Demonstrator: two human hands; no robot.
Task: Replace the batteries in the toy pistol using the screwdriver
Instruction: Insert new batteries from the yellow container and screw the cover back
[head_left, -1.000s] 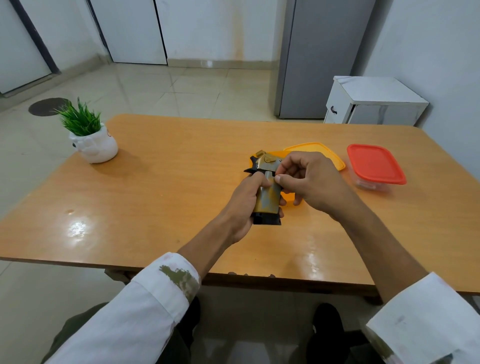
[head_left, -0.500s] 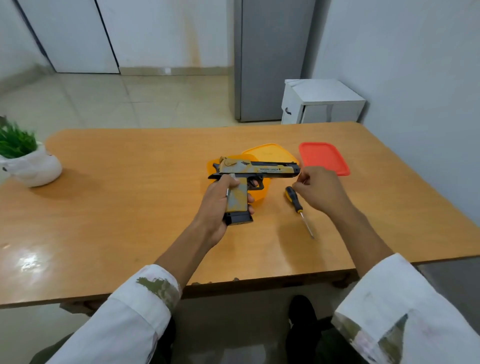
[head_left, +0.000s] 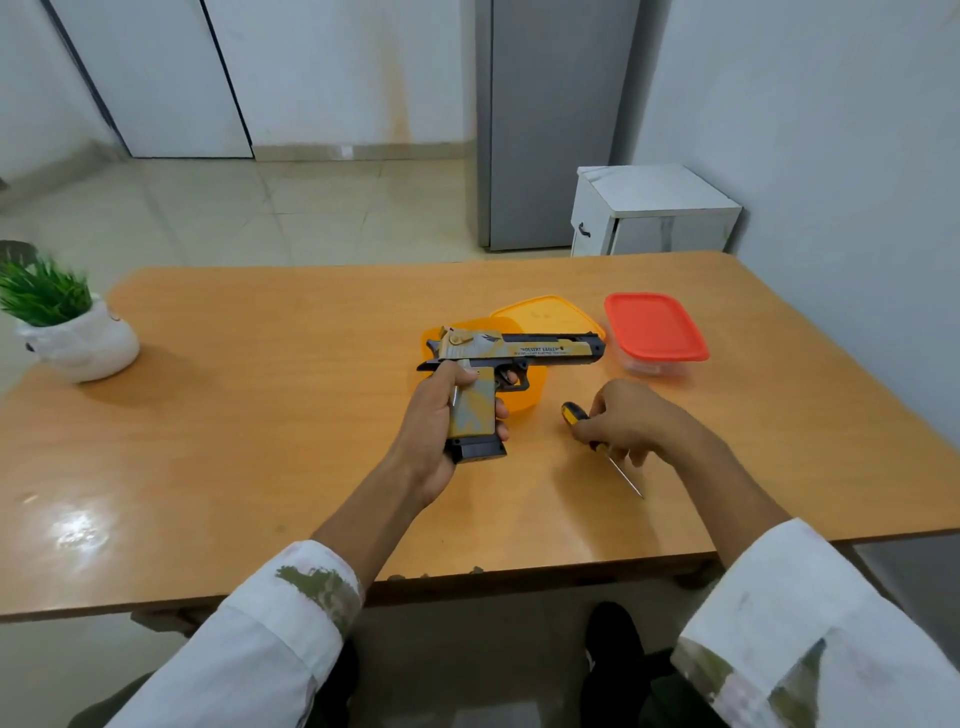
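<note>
My left hand (head_left: 435, 415) grips the toy pistol (head_left: 511, 351) by its tan grip and holds it upright above the wooden table (head_left: 260, 415). The barrel points right. The pistol is tan and gold with a black base and black muzzle. To its right the screwdriver (head_left: 574, 414) lies on the table, its yellow-and-black handle toward the pistol and its thin metal shaft pointing to the near right. My right hand (head_left: 634, 423) is down on the handle, fingers curled around it.
An orange container and its orange lid (head_left: 545, 314) lie behind the pistol. A clear box with a red lid (head_left: 655, 325) stands to the right. A potted plant (head_left: 67, 327) sits at the far left. The table's near edge is close to my sleeves.
My right hand left the pistol's muzzle and dropped onto the screwdriver's handle. The left hand keeps the pistol, which earlier turned so that its barrel points right.
</note>
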